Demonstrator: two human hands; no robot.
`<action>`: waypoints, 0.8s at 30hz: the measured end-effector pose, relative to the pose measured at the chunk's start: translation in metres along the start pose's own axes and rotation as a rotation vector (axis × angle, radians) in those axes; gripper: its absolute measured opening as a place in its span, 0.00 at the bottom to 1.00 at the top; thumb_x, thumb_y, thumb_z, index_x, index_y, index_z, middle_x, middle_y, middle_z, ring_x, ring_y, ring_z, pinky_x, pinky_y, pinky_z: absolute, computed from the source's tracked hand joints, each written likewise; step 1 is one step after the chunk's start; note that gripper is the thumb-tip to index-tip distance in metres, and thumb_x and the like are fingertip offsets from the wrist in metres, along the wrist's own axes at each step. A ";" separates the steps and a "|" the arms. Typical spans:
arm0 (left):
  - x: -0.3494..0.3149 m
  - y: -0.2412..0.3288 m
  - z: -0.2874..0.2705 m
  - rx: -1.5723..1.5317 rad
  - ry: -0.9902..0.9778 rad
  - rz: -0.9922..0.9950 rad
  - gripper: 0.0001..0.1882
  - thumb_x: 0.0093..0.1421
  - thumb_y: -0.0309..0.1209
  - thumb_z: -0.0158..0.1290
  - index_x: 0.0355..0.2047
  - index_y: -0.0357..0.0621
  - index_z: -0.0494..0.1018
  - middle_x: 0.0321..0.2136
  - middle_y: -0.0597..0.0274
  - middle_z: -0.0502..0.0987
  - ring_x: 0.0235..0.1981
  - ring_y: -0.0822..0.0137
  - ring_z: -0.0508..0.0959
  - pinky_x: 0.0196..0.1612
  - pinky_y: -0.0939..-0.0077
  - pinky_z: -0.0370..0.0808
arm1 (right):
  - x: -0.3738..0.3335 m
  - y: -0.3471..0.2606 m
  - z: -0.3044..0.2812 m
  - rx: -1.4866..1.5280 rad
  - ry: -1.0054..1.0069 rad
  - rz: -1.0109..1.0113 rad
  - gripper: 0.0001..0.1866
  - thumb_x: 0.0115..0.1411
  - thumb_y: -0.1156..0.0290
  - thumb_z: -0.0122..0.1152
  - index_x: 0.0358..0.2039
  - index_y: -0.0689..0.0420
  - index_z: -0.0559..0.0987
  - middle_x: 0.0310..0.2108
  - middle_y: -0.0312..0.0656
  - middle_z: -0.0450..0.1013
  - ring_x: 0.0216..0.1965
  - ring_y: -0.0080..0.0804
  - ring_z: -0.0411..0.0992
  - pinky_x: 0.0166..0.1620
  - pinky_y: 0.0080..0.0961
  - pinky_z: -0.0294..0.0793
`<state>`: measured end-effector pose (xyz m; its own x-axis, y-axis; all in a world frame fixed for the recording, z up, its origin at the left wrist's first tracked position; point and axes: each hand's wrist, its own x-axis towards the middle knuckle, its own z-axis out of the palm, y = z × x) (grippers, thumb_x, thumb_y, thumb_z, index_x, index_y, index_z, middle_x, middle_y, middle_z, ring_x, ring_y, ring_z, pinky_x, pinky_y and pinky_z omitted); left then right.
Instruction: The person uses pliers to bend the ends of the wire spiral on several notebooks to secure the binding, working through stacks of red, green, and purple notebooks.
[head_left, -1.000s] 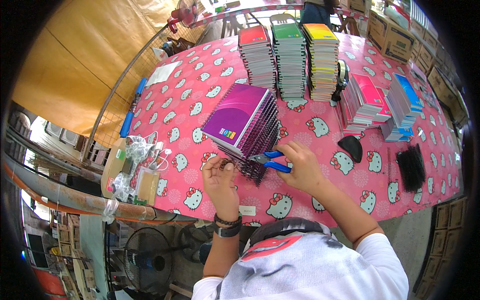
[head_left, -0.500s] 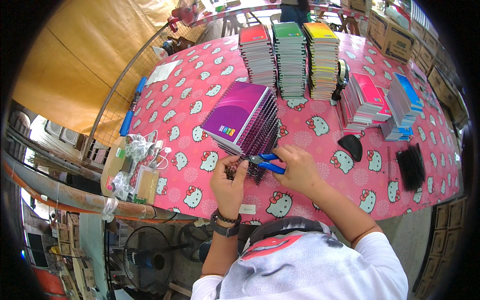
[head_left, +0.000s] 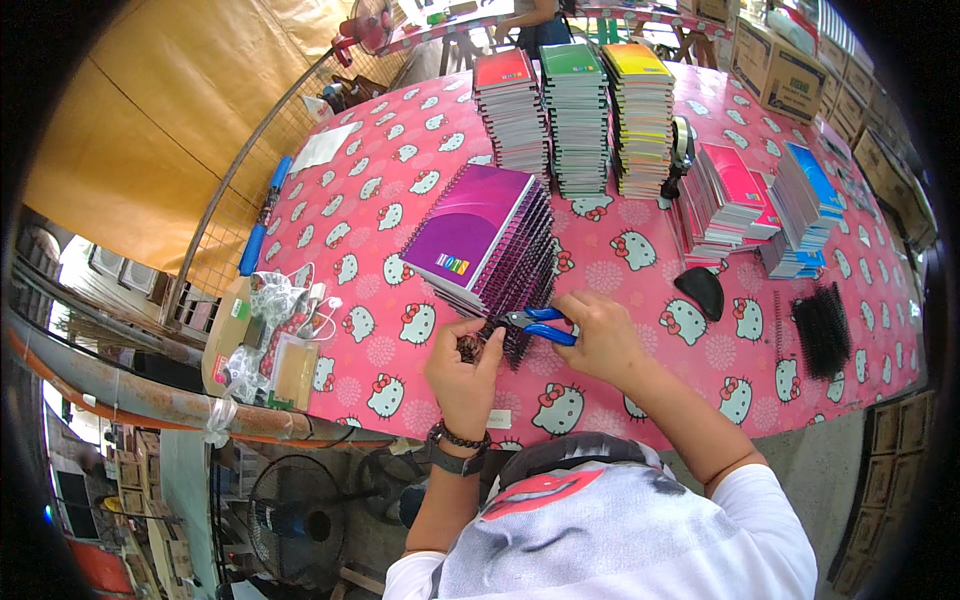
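Note:
A stack of purple spiral notebooks (head_left: 470,222) stands on the table in front of me, its black coils fanned toward the near right. My right hand (head_left: 600,335) grips blue-handled pliers (head_left: 545,328), their jaws among the coils at the stack's near end. Close beside the jaws, my left hand (head_left: 462,365) is curled, thumb and forefinger brought together at the coil ends. Something dark and curly shows inside its fingers, too small to name. Whether the jaws are closed on a coil is hidden.
Tall piles of red (head_left: 510,115), green (head_left: 578,120) and yellow notebooks (head_left: 640,120) stand beyond the purple stack. Pink (head_left: 725,195) and blue notebooks (head_left: 808,205) sit to the right, near loose black coils (head_left: 822,332) and a black pouch-like object (head_left: 700,292). An open box (head_left: 228,335) lies left.
Both hands and the pliers have shifted slightly right along the coil ends. At the far table, more of another person has come into view.

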<state>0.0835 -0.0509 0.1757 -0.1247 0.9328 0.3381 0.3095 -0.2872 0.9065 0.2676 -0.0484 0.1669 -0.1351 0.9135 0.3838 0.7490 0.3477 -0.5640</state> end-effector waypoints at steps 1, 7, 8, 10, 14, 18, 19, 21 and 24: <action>0.001 0.001 0.001 0.022 0.010 0.065 0.10 0.52 0.25 0.60 0.33 0.36 0.71 0.28 0.63 0.75 0.28 0.77 0.72 0.32 0.84 0.69 | 0.000 0.000 0.000 0.019 -0.062 0.057 0.18 0.39 0.69 0.66 0.34 0.56 0.75 0.29 0.44 0.71 0.34 0.44 0.71 0.37 0.37 0.70; -0.001 -0.011 -0.001 -0.144 -0.009 0.082 0.10 0.52 0.22 0.59 0.33 0.35 0.70 0.33 0.58 0.76 0.32 0.74 0.75 0.35 0.81 0.71 | -0.004 0.010 0.003 0.030 0.059 -0.010 0.22 0.38 0.71 0.64 0.38 0.56 0.74 0.31 0.44 0.71 0.35 0.43 0.71 0.39 0.36 0.69; -0.002 -0.012 -0.001 -0.201 -0.006 0.066 0.10 0.52 0.22 0.59 0.33 0.35 0.70 0.34 0.58 0.76 0.32 0.74 0.74 0.35 0.81 0.71 | -0.005 0.011 0.004 -0.017 0.133 -0.087 0.22 0.37 0.72 0.63 0.38 0.56 0.74 0.31 0.44 0.71 0.35 0.42 0.70 0.39 0.36 0.68; -0.002 -0.012 -0.003 -0.242 -0.016 0.020 0.10 0.52 0.21 0.59 0.34 0.35 0.69 0.34 0.58 0.76 0.32 0.74 0.74 0.35 0.81 0.71 | -0.005 0.008 0.005 -0.060 0.126 -0.125 0.24 0.37 0.72 0.63 0.40 0.56 0.74 0.32 0.44 0.71 0.35 0.42 0.70 0.39 0.38 0.68; -0.002 -0.018 -0.003 -0.142 -0.033 0.081 0.10 0.53 0.22 0.58 0.34 0.35 0.69 0.33 0.58 0.76 0.31 0.75 0.74 0.34 0.81 0.71 | -0.002 0.003 0.008 -0.063 0.111 -0.143 0.23 0.37 0.72 0.64 0.39 0.57 0.74 0.32 0.45 0.71 0.37 0.44 0.70 0.39 0.38 0.68; -0.002 -0.012 -0.007 0.079 -0.056 0.123 0.10 0.54 0.24 0.58 0.34 0.36 0.70 0.31 0.60 0.76 0.28 0.76 0.73 0.32 0.81 0.71 | -0.002 0.004 0.007 -0.020 -0.037 -0.032 0.21 0.38 0.71 0.64 0.37 0.57 0.74 0.31 0.45 0.70 0.36 0.44 0.70 0.39 0.37 0.69; -0.002 -0.012 -0.008 0.104 -0.059 0.128 0.10 0.54 0.24 0.58 0.34 0.36 0.70 0.30 0.60 0.76 0.28 0.76 0.73 0.31 0.81 0.70 | -0.002 0.002 0.005 -0.014 -0.108 0.031 0.21 0.38 0.69 0.65 0.37 0.57 0.74 0.31 0.45 0.71 0.36 0.43 0.70 0.39 0.37 0.69; -0.004 -0.009 -0.008 0.053 -0.057 0.065 0.10 0.55 0.26 0.58 0.35 0.37 0.70 0.29 0.61 0.76 0.27 0.77 0.72 0.30 0.82 0.69 | -0.004 0.003 0.006 0.021 -0.174 0.104 0.21 0.39 0.68 0.66 0.37 0.56 0.74 0.31 0.44 0.71 0.36 0.42 0.71 0.40 0.36 0.69; -0.004 -0.011 -0.007 -0.170 -0.026 -0.078 0.11 0.56 0.27 0.58 0.36 0.37 0.68 0.29 0.62 0.74 0.27 0.78 0.71 0.29 0.85 0.69 | -0.008 0.012 0.009 0.049 -0.092 0.053 0.21 0.39 0.69 0.65 0.37 0.56 0.74 0.31 0.45 0.70 0.36 0.43 0.71 0.40 0.37 0.68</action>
<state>0.0745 -0.0531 0.1660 -0.1167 0.9584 0.2604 0.1354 -0.2444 0.9602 0.2723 -0.0497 0.1505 -0.1568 0.9454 0.2855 0.7243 0.3067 -0.6176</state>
